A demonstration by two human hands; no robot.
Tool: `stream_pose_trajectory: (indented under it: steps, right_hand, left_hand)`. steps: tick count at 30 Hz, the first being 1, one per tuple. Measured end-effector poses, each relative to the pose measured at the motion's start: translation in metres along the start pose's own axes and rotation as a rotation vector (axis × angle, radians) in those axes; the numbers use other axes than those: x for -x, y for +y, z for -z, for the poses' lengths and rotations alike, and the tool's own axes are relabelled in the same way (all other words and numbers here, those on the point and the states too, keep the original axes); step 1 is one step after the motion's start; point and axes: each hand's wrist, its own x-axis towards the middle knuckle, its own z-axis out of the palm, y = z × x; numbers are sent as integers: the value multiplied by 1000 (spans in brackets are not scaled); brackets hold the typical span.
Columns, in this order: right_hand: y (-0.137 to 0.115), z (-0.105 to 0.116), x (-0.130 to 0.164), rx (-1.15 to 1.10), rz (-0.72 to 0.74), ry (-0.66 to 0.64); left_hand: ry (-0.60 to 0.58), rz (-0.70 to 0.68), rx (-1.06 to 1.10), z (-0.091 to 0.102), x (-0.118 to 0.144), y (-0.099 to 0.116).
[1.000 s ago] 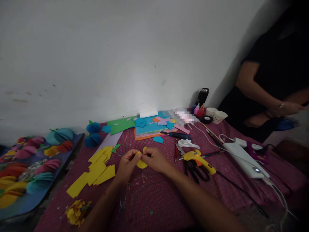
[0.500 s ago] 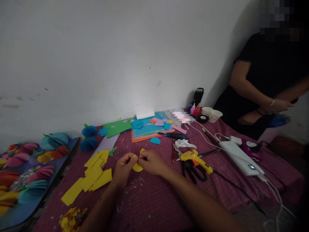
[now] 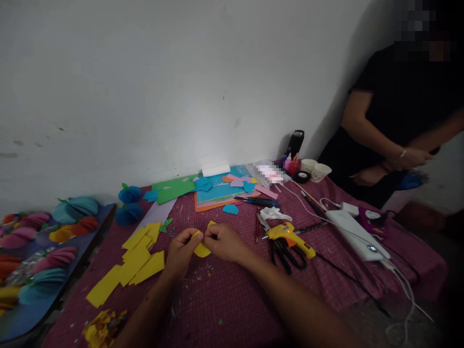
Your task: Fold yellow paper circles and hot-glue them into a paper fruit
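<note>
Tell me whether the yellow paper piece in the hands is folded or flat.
Folded, it seems: the yellow paper piece shows a rounded half shape, pinched along its top by the left hand and right hand.

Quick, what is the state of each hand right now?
Left hand: closed, pinching the yellow paper piece.
Right hand: closed, pinching the same yellow paper piece.
</note>
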Motion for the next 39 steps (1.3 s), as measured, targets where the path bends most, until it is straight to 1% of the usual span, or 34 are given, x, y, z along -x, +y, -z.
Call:
stream_pose_trajectory:
  steps: [6, 10, 14, 19, 24, 28, 32, 36, 39]
  right_hand:
    - [2, -3, 1, -44, -21, -60]
    - [2, -3, 1, -30, -13, -41]
    - [3, -2, 1, 0, -37, -28]
    - [6, -5, 0, 5, -43, -56]
    - [4, -4, 1, 13, -15, -38]
    - [2, -2, 1, -1, -24, -24]
    - [1, -1, 0, -4, -33, -26]
    - [0, 0, 0, -12, -61, -39]
    - [-1, 0, 1, 11, -33, -31]
  left_hand:
    - [10, -49, -56, 1, 0, 0]
    - [-5, -61, -90, 2, 0, 0]
    - [20, -47, -53, -1, 0, 4]
    - [45, -59, -93, -2, 1, 8]
    - [18, -61, -108, 1, 1, 5]
    - [-7, -55, -61, 1, -1, 1]
    - [-54, -8, -37, 2, -2, -3]
    - [-49, -27, -53, 4, -2, -6]
    - [-44, -39, -57, 4, -1, -6]
